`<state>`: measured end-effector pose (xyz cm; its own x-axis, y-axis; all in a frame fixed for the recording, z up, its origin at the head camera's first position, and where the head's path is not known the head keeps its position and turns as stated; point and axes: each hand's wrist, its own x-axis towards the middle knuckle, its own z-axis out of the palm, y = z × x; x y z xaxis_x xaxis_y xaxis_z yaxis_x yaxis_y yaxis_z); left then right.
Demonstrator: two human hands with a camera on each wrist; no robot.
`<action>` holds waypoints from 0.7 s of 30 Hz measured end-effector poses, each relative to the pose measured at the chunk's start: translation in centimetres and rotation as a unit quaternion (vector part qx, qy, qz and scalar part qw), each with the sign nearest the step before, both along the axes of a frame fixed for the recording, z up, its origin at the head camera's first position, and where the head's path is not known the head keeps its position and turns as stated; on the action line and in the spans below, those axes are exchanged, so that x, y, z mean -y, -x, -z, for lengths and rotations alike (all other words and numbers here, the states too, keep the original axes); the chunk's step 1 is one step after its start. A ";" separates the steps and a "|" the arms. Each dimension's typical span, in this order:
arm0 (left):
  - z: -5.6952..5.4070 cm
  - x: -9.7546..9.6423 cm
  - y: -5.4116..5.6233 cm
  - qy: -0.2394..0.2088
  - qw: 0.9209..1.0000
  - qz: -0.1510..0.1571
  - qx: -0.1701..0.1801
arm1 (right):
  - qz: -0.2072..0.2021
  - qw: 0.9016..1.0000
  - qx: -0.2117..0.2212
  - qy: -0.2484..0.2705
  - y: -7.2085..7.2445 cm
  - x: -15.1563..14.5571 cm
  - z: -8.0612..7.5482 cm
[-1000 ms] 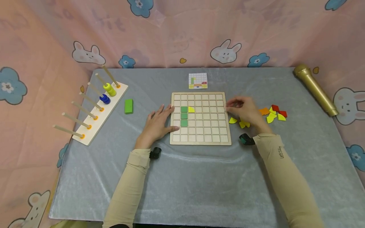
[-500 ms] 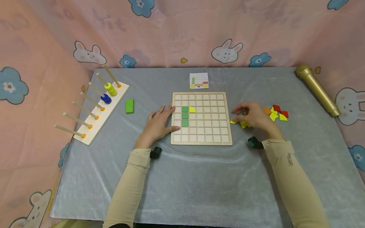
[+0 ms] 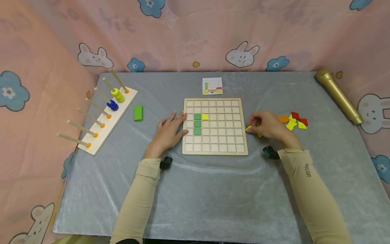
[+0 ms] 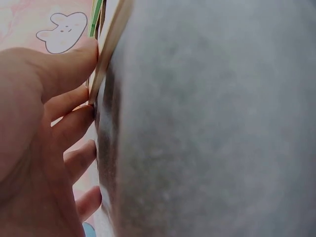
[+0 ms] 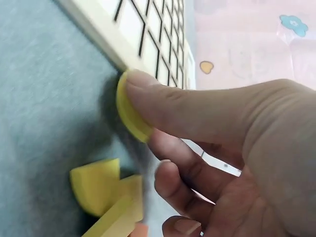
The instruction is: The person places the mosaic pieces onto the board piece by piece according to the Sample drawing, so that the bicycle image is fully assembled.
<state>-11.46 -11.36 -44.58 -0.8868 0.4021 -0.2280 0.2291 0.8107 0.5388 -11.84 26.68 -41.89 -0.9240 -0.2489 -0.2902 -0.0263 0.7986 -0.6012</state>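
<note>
My right hand (image 3: 266,125) pinches a yellow quarter-round tile (image 5: 129,114) between thumb and fingers, tilted up beside the right edge of the wooden grid board (image 3: 222,139). More yellow tiles (image 5: 96,185) lie on the cloth close under that hand. Fingers spread, my left hand (image 3: 167,135) rests at the board's left edge, its thumb and fingertips against the frame in the left wrist view. On the board, green square tiles (image 3: 197,124) fill three cells in a column, and a yellow quarter-round tile (image 3: 205,117) sits right of the top one.
A small pattern card (image 3: 212,86) lies behind the board. Orange, red and yellow tiles (image 3: 291,125) are piled at the right, with a gold microphone (image 3: 338,96) beyond. To the left stand a green block (image 3: 138,113) and a pegged rack (image 3: 122,110) with coloured rings.
My right hand drew back from the board's right edge towards the loose tiles and now pinches a yellow one. The left hand stays at the board, its thumb shifted slightly.
</note>
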 end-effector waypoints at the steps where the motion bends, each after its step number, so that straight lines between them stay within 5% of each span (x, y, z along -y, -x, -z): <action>1: 0.0 0.0 0.0 0.000 1.000 -0.001 0.001 | 0.002 1.000 -0.002 0.003 0.0 0.2 -0.1; 8: 0.0 0.0 0.0 -0.003 1.000 -0.004 0.002 | -0.006 1.000 -0.028 0.003 0.2 2.0 -0.5; 21: -0.3 -0.1 -0.2 -0.004 1.000 -0.010 0.006 | -0.020 0.992 -0.070 0.100 -0.6 7.6 0.9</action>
<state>-11.26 -11.21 -44.30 -0.8920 0.3864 -0.2348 0.2067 0.8103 0.5484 -11.19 19.07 -42.82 -0.9398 -0.3263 -0.1014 -0.1501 0.6609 -0.7353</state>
